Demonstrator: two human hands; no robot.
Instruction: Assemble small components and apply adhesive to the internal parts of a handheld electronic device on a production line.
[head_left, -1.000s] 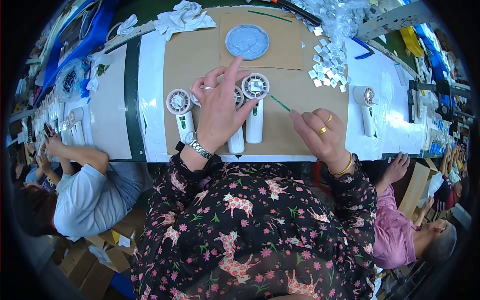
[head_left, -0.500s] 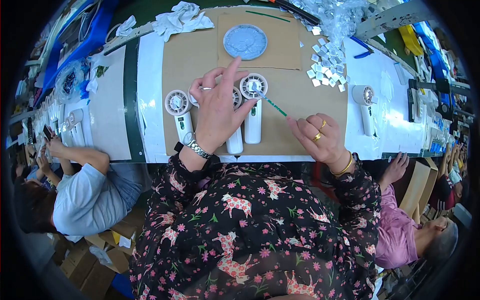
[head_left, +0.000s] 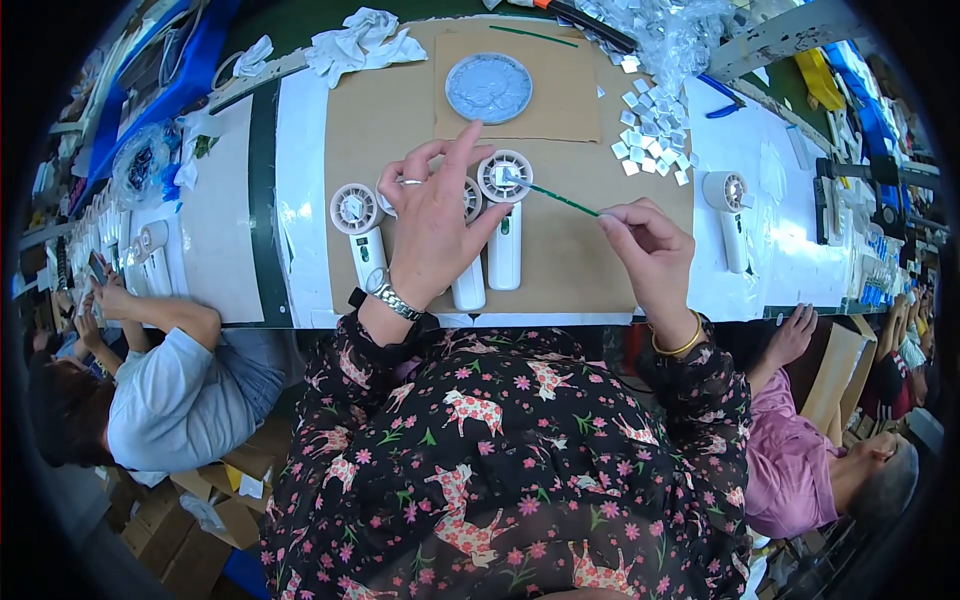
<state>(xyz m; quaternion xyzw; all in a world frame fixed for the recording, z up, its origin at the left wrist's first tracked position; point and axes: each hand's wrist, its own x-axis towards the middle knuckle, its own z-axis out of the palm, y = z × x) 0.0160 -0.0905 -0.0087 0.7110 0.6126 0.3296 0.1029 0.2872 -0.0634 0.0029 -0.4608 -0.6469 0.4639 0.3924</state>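
A white handheld fan [head_left: 504, 248] lies on the brown sheet, its round head facing up with a pale square at the centre. My left hand [head_left: 436, 215] spans this head, thumb at the neck and a finger at the rim, its index finger raised. In my right hand [head_left: 652, 240], a thin green stick [head_left: 560, 199] is pinched near its end. The stick's greyish tip touches the head's centre. Two more fans lie to the left: one fan [head_left: 362, 232] in full view, another fan [head_left: 468, 288] partly hidden under my left hand. Beyond them stands a round dish of grey paste [head_left: 488, 88].
Loose silvery square pieces [head_left: 652, 135] lie at the far right, by clear plastic wrapping [head_left: 690, 40]. Another fan [head_left: 734, 220] rests on the right. White cloths [head_left: 365, 45] and blue-handled pliers [head_left: 722, 95] sit farther back. Co-workers sit on both sides.
My right hand has turned and shifted slightly up and right, and the stick now lies at a flatter angle. My left hand stays at the same fan.
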